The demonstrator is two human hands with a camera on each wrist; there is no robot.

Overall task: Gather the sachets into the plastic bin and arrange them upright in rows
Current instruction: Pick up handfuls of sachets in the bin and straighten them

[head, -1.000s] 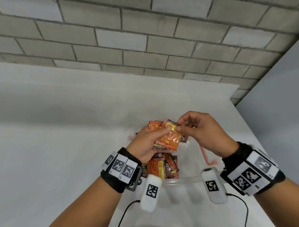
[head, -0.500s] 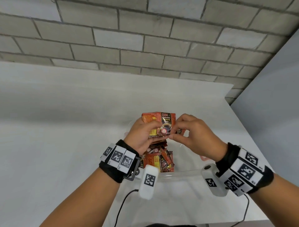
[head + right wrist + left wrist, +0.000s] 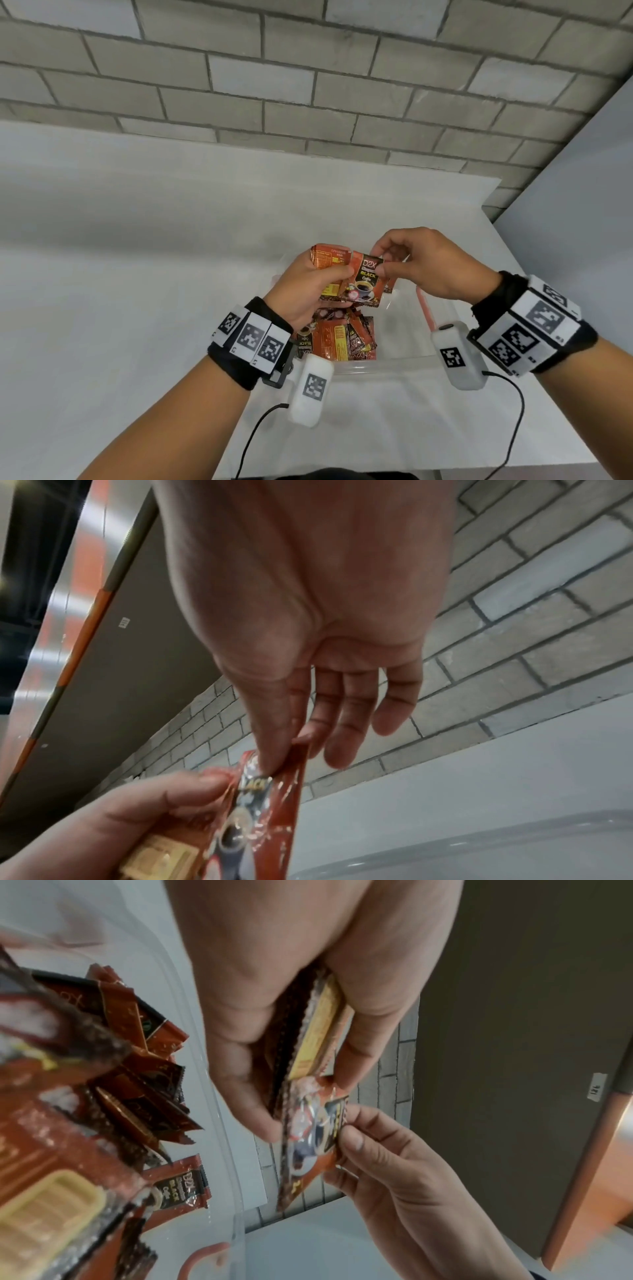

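My left hand [image 3: 317, 286] grips a small stack of orange-and-black coffee sachets [image 3: 334, 270] above the clear plastic bin [image 3: 383, 368]. My right hand [image 3: 387, 265] pinches the right edge of the front sachet [image 3: 368, 282], whose "D2X Black Coffee" face looks at me. In the left wrist view the stack [image 3: 311, 1042] sits between my left thumb and fingers, while the right hand [image 3: 346, 1131] nips the front sachet [image 3: 308, 1137]. The right wrist view shows thumb and forefinger [image 3: 277, 753] on that sachet [image 3: 260, 804]. More sachets [image 3: 337, 337] stand loosely in the bin's near left corner.
The bin sits on a white table [image 3: 120, 274] against a grey brick wall [image 3: 308, 85]. A pink handle [image 3: 424, 305] lies along the bin's right side. A grey panel [image 3: 582, 205] rises at the right. Cables hang from my wrist cameras.
The front sachet has turned from its shiny orange back to its printed face. My right hand shifted from the top of the stack to the sachet's right edge.
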